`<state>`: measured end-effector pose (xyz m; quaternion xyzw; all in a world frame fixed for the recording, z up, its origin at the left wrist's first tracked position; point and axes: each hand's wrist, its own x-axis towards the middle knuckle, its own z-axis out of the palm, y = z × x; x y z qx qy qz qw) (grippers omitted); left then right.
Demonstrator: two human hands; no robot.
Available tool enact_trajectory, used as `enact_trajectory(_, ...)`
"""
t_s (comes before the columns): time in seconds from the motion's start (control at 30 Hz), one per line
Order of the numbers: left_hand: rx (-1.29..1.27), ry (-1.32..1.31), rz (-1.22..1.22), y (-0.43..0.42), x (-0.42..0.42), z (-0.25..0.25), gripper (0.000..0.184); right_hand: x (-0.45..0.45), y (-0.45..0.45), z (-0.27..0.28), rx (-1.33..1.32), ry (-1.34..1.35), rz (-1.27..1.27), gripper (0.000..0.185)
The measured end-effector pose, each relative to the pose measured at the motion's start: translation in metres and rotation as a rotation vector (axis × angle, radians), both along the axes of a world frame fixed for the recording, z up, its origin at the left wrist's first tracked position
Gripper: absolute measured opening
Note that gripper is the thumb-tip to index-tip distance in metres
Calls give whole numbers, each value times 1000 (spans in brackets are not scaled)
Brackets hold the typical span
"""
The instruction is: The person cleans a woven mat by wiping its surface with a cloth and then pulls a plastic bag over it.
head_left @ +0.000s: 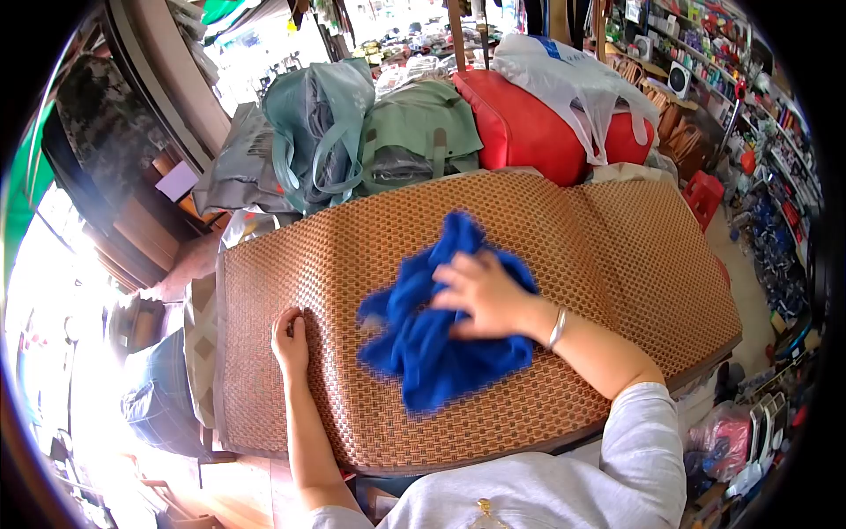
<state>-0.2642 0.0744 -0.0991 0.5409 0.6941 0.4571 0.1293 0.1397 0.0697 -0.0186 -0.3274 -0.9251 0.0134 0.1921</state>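
A blue cloth [458, 366] lies crumpled on the brown woven mat [264, 264]. My right hand [480, 295] rests on top of the cloth, fingers bent into its folds and slightly blurred; a silver bangle circles that wrist. Part of the cloth under the palm is hidden. Left of the cloth, my left hand [289, 342] sits on the mat beside a raised ridge, with its fingers loosely curled in and nothing visible in them. The mat is uneven, with humps running front to back.
Behind the mat stand a grey-green bag [317, 123], a green bag [423, 132], and a red bag [520, 123] partly under a white plastic bag [564, 75]. A red stool [703, 198] is at the right. Crowded shelves [696, 44] line the right side.
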Motion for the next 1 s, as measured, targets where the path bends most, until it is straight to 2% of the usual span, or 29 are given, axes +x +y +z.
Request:
enact_trajectory(0.07, 8, -34, -5, -1, 2, 3, 24, 32, 36, -10, 119, -1, -330, 50)
enact_trajectory(0.1, 9, -31, -7, 0, -1, 1, 24, 45, 45, -9, 141, -26, -512, 47)
enact_trajectory(0.13, 12, -21, -8, 1, -2, -2, 23, 57, 56, -13, 119, -5, -651, 51)
enact_trajectory(0.17, 16, -12, -9, 2, -5, -4, 23, 66, 62, -21, 202, 85, -748, 52)
enact_trajectory(0.23, 12, -2, -10, 2, -4, -2, 23, 64, 52, -9, 150, 84, -740, 49)
enact_trajectory(0.3, 7, 4, -9, 2, -3, -3, 23, 45, 29, 5, 140, -90, -556, 46)
enact_trajectory(0.37, 38, 24, -26, 2, -5, -5, 23, 13, 0, 7, 142, -141, -271, 35)
enact_trajectory(0.4, 6, 5, -7, 0, -1, 0, 24, -5, -20, 15, 55, -166, -142, 32)
enact_trajectory(0.5, 48, 17, 10, 0, 2, 1, 24, -42, -56, 10, -74, -150, 184, 60)
enact_trajectory(0.6, 63, -5, -19, 5, -10, -13, 24, -52, -50, 2, -44, -97, 240, 68)
enact_trajectory(0.67, 48, -3, 8, 3, -3, -5, 24, -42, -23, 4, -25, -82, 100, 57)
enact_trajectory(0.73, 31, 1, 36, 1, -1, -4, 24, -18, 11, 6, -9, -40, -161, 47)
enact_trajectory(0.77, 17, -13, 12, 2, -5, -6, 24, -1, 28, -3, 129, 2, -302, 44)
enact_trajectory(0.87, 16, -8, -10, 4, -10, -9, 24, 52, 54, 0, 75, -13, -671, 46)
enact_trajectory(0.97, 19, -24, -8, 1, -5, -5, 25, 78, 53, -13, 59, 58, -800, 46)
enact_trajectory(1.0, 12, -18, -4, 0, -2, -2, 25, 73, 42, -8, 78, 36, -753, 46)
